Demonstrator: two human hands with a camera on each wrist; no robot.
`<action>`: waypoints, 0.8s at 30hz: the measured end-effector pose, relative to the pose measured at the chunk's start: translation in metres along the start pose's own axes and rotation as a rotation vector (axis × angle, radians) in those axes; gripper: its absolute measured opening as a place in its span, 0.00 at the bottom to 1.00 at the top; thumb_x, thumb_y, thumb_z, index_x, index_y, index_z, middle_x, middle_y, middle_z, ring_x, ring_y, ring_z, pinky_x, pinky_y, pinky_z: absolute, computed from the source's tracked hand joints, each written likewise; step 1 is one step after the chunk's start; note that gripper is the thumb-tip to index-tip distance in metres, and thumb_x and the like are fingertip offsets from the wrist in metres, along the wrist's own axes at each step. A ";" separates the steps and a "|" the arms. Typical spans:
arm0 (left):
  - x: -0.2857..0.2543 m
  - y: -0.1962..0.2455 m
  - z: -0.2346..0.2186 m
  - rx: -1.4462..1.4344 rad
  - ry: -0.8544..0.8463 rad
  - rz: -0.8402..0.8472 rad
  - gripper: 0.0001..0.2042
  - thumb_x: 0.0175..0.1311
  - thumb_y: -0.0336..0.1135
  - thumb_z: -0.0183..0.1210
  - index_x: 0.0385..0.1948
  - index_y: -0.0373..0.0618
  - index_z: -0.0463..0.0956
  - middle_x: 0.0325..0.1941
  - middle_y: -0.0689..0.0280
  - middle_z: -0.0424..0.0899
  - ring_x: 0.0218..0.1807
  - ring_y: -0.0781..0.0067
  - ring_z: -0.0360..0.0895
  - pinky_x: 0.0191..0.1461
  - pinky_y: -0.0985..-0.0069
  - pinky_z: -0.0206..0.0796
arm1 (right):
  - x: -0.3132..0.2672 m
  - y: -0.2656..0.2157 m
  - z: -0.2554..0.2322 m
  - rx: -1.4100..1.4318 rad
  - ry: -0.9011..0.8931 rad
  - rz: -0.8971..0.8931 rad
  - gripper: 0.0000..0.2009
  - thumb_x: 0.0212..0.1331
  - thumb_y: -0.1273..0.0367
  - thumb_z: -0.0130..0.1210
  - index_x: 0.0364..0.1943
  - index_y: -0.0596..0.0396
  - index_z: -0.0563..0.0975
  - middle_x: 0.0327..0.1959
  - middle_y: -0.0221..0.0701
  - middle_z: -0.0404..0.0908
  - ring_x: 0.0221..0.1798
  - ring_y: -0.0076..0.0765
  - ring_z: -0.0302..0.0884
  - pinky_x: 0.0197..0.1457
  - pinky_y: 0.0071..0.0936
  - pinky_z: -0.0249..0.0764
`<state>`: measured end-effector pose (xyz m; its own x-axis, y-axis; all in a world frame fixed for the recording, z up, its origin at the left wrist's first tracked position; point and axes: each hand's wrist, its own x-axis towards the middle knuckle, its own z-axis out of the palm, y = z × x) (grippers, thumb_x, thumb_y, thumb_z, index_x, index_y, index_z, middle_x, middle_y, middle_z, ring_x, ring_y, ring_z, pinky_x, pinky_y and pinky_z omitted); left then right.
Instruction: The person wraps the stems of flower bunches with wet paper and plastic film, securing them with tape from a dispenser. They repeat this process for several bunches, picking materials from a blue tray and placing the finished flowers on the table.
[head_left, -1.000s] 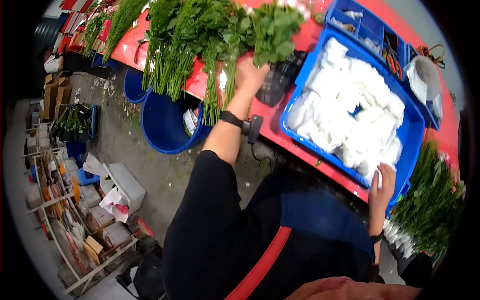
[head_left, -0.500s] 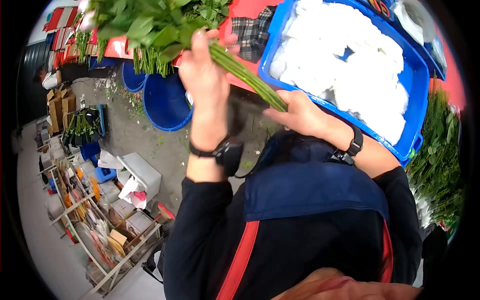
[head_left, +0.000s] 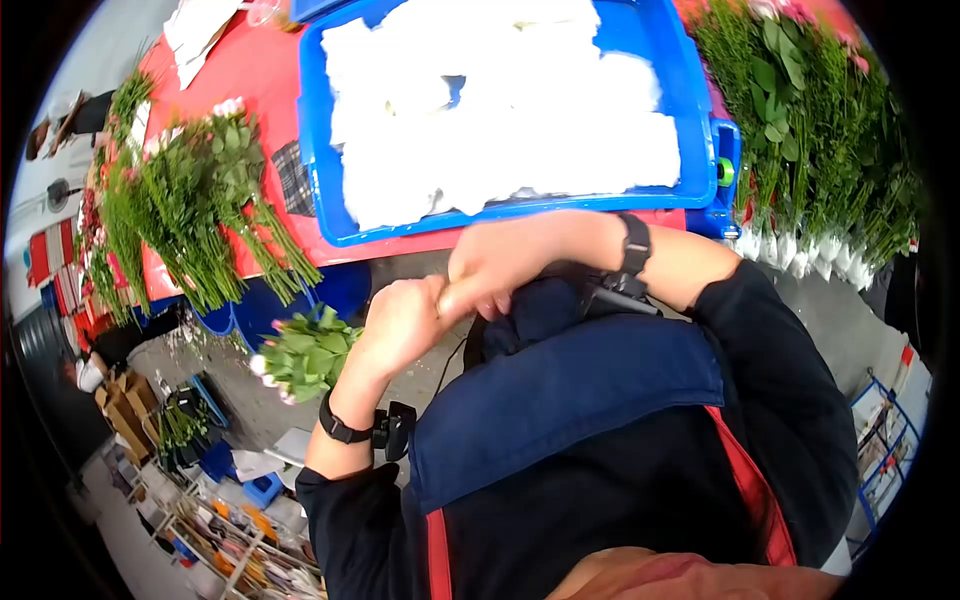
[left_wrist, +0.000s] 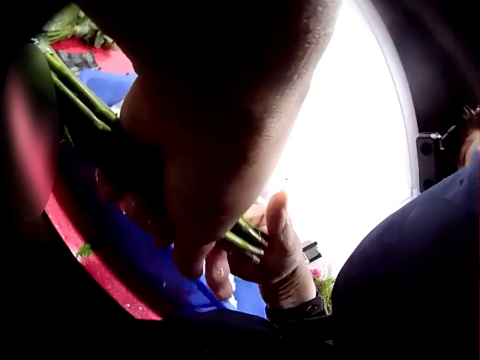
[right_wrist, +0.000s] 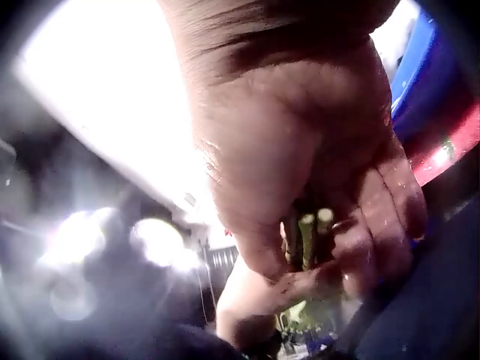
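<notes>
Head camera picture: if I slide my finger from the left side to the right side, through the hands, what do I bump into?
Leafy flower bunch → left hand gripping its stems → right hand closed on the stem ends → black wrist strap → dark sleeve.

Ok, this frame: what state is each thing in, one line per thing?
left hand: gripping the flower bunch by its stems
right hand: fingers curled round the cut stem ends
flower bunch: held off the table, leafy end pointing away from the person
blue crate: open, filled with white wrapped pieces
flower bundles: lying on the red table, stems overhanging the edge
</notes>
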<state>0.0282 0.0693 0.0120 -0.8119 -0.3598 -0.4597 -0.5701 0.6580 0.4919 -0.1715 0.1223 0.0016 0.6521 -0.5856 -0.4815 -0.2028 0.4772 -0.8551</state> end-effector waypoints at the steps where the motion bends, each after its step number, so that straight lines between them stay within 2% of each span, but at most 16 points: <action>1: 0.006 0.001 0.003 -0.077 -0.024 -0.083 0.19 0.53 0.47 0.65 0.29 0.35 0.77 0.21 0.48 0.78 0.25 0.46 0.76 0.33 0.59 0.69 | -0.012 0.011 -0.010 0.102 0.128 -0.068 0.16 0.60 0.58 0.55 0.32 0.59 0.82 0.27 0.33 0.83 0.28 0.22 0.78 0.33 0.22 0.73; 2: 0.014 0.006 -0.001 -0.154 -0.048 -0.169 0.20 0.54 0.48 0.65 0.29 0.34 0.77 0.22 0.48 0.78 0.26 0.45 0.76 0.33 0.60 0.68 | -0.019 0.032 -0.020 0.224 0.317 -0.171 0.12 0.61 0.63 0.55 0.34 0.60 0.82 0.29 0.31 0.82 0.31 0.21 0.78 0.36 0.22 0.74; 3: 0.021 0.010 -0.002 -0.231 -0.072 -0.257 0.21 0.55 0.48 0.65 0.30 0.34 0.77 0.22 0.47 0.78 0.27 0.45 0.76 0.34 0.60 0.68 | -0.035 0.049 -0.036 0.172 0.502 -0.226 0.10 0.62 0.68 0.54 0.35 0.61 0.81 0.28 0.31 0.82 0.33 0.22 0.77 0.39 0.22 0.74; 4: 0.026 0.010 0.002 -0.239 0.001 -0.221 0.21 0.57 0.48 0.64 0.29 0.34 0.77 0.19 0.51 0.76 0.24 0.53 0.76 0.32 0.63 0.67 | -0.056 0.065 -0.052 0.061 0.653 -0.247 0.11 0.60 0.67 0.56 0.36 0.62 0.81 0.29 0.32 0.83 0.33 0.24 0.78 0.40 0.24 0.75; 6: 0.039 0.015 0.008 -0.381 0.037 -0.233 0.19 0.58 0.47 0.64 0.26 0.35 0.76 0.16 0.57 0.74 0.22 0.64 0.74 0.30 0.66 0.66 | -0.095 0.112 -0.087 -0.445 0.935 0.032 0.08 0.55 0.68 0.57 0.32 0.59 0.81 0.29 0.40 0.82 0.33 0.38 0.80 0.40 0.32 0.74; 7: 0.047 0.017 0.011 -0.455 0.058 -0.242 0.19 0.58 0.46 0.64 0.25 0.35 0.76 0.15 0.60 0.73 0.20 0.70 0.73 0.28 0.68 0.65 | -0.115 0.131 -0.095 -0.805 1.075 0.097 0.08 0.53 0.68 0.55 0.30 0.58 0.81 0.29 0.43 0.80 0.34 0.48 0.79 0.39 0.38 0.74; 8: 0.055 0.019 0.014 -0.567 -0.025 -0.368 0.17 0.59 0.44 0.64 0.22 0.37 0.74 0.13 0.68 0.70 0.20 0.82 0.67 0.25 0.73 0.62 | -0.132 0.145 -0.103 -0.910 1.058 0.247 0.08 0.51 0.68 0.54 0.29 0.57 0.81 0.29 0.43 0.80 0.36 0.52 0.78 0.40 0.43 0.73; 9: 0.062 0.023 0.017 -0.611 -0.038 -0.376 0.17 0.59 0.44 0.64 0.21 0.38 0.74 0.13 0.69 0.70 0.20 0.83 0.67 0.24 0.74 0.62 | -0.144 0.152 -0.105 -0.917 1.017 0.334 0.07 0.45 0.71 0.52 0.25 0.54 0.81 0.29 0.44 0.80 0.35 0.52 0.79 0.40 0.47 0.73; 11: 0.075 0.033 0.021 -0.701 -0.066 -0.392 0.18 0.59 0.45 0.63 0.20 0.39 0.73 0.12 0.71 0.70 0.18 0.84 0.66 0.23 0.75 0.60 | -0.151 0.179 -0.105 -0.998 0.799 0.388 0.07 0.46 0.67 0.57 0.24 0.55 0.81 0.29 0.44 0.81 0.35 0.52 0.79 0.40 0.46 0.74; 13: 0.087 0.039 0.024 -0.661 -0.067 -0.331 0.18 0.59 0.46 0.63 0.22 0.39 0.74 0.15 0.68 0.73 0.21 0.79 0.70 0.27 0.74 0.64 | -0.147 0.189 -0.093 -1.141 0.751 0.371 0.11 0.45 0.63 0.62 0.24 0.58 0.80 0.28 0.45 0.80 0.35 0.53 0.79 0.41 0.45 0.75; 14: 0.092 0.041 0.027 -0.652 -0.050 -0.297 0.18 0.59 0.46 0.63 0.23 0.39 0.75 0.16 0.67 0.74 0.22 0.77 0.71 0.29 0.73 0.65 | -0.145 0.186 -0.092 -1.148 0.745 0.396 0.17 0.44 0.58 0.64 0.24 0.60 0.80 0.27 0.46 0.80 0.35 0.54 0.79 0.42 0.43 0.76; 17: 0.101 0.049 0.026 -0.632 -0.062 -0.290 0.16 0.58 0.46 0.63 0.27 0.38 0.77 0.21 0.62 0.78 0.26 0.72 0.75 0.34 0.72 0.67 | -0.143 0.188 -0.109 -0.941 0.996 0.442 0.15 0.44 0.63 0.65 0.29 0.61 0.77 0.31 0.46 0.77 0.41 0.55 0.75 0.46 0.44 0.73; 21: 0.105 0.051 0.025 -0.582 -0.070 -0.241 0.17 0.58 0.45 0.63 0.31 0.37 0.77 0.23 0.59 0.79 0.28 0.71 0.76 0.35 0.70 0.68 | -0.137 0.185 -0.139 -0.833 0.886 0.546 0.18 0.42 0.65 0.64 0.32 0.68 0.76 0.35 0.52 0.79 0.43 0.56 0.77 0.49 0.43 0.74; 22: 0.106 0.051 0.024 -0.563 -0.072 -0.226 0.17 0.58 0.45 0.63 0.32 0.37 0.77 0.24 0.58 0.80 0.28 0.71 0.76 0.36 0.70 0.68 | -0.135 0.181 -0.141 -0.781 0.808 0.633 0.19 0.39 0.65 0.64 0.34 0.67 0.77 0.37 0.52 0.80 0.43 0.56 0.78 0.49 0.41 0.76; 24: 0.103 0.053 0.018 -0.560 -0.056 -0.193 0.17 0.58 0.45 0.63 0.33 0.36 0.77 0.25 0.57 0.80 0.29 0.70 0.76 0.36 0.69 0.68 | -0.134 0.174 -0.144 -0.767 0.746 0.698 0.19 0.38 0.65 0.64 0.34 0.65 0.78 0.37 0.51 0.81 0.43 0.56 0.79 0.49 0.41 0.76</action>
<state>-0.0837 0.0790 -0.0223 -0.6880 -0.3930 -0.6102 -0.6983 0.1294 0.7040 -0.3997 0.1892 -0.1099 -0.2787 -0.7081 -0.6488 -0.8654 0.4781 -0.1501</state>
